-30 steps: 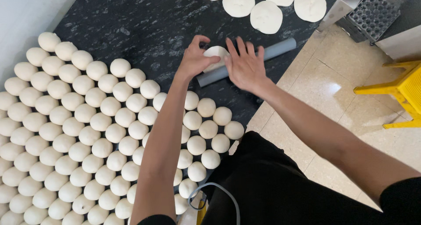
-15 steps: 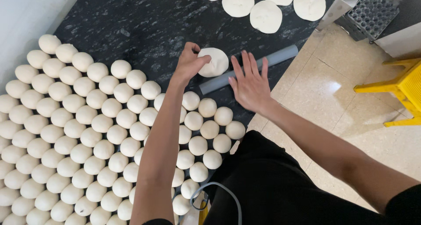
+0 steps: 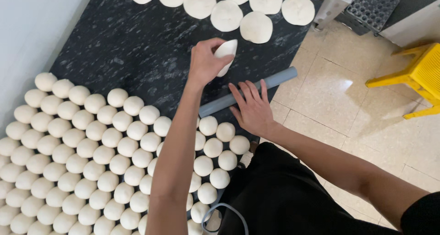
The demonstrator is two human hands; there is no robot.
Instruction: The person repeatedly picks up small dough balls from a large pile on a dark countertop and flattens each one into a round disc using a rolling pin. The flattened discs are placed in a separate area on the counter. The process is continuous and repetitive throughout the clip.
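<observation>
My left hand [image 3: 205,63] holds a flattened white dough disc [image 3: 227,54] lifted off the dark marbled worktop [image 3: 133,47]. My right hand [image 3: 253,110] lies flat with fingers spread, resting on a grey rolling pipe [image 3: 250,91] that lies diagonally near the worktop's right edge. Several flat dough discs [image 3: 255,27] lie in rows at the far end of the worktop. A large field of round dough balls [image 3: 87,143] covers the near left part, some right by my right wrist.
A pale wall [image 3: 32,29] runs along the left. Tiled floor [image 3: 357,116] lies to the right, with a yellow plastic stool [image 3: 415,79] and a dark perforated grid tray [image 3: 373,6] at the upper right. My dark apron [image 3: 275,194] shows below.
The left hand has picked the flattened disc up off the worktop and carried it away from the pipe. The right hand slid back toward me along the pipe.
</observation>
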